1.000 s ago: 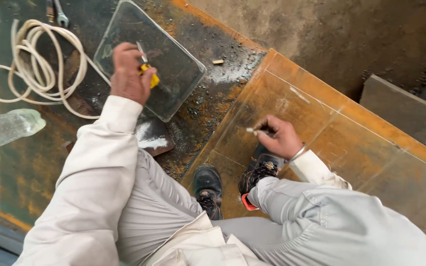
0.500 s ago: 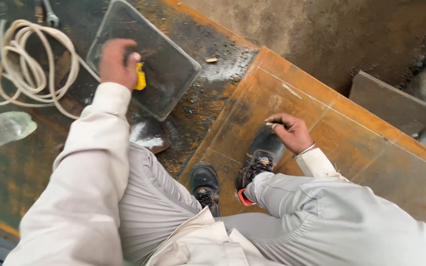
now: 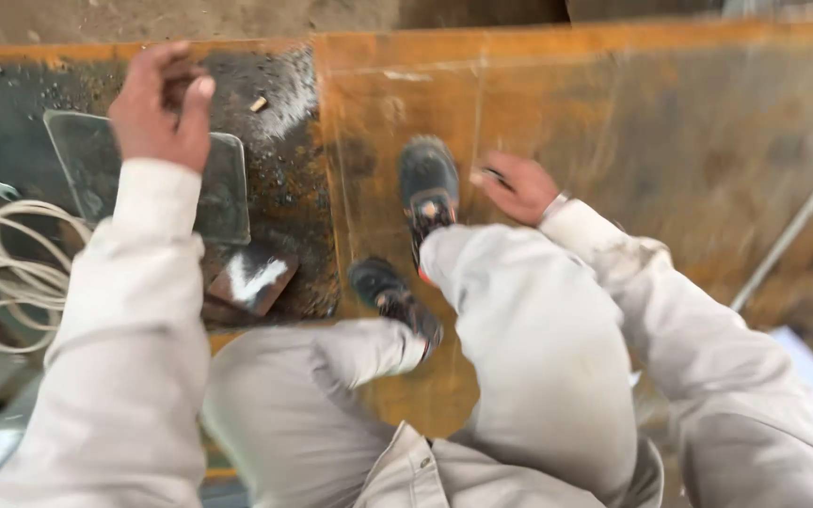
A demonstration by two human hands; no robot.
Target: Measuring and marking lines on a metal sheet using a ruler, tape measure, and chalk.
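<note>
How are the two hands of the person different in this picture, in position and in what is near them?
The left hand is raised over the dark, gritty side, above a grey rectangular plate; the right hand is low over the rusty orange steel sheet, beside a dark shoe. The left hand looks loosely curled; the right seems to pinch something small, too blurred to name. Both are bare, with pale sleeves.

Rust-orange steel plate [image 3: 613, 141], pale beige sleeves [image 3: 134, 310], cream rope [image 3: 11, 273], dark shoes [image 3: 427, 183] (orange-trimmed).
</note>
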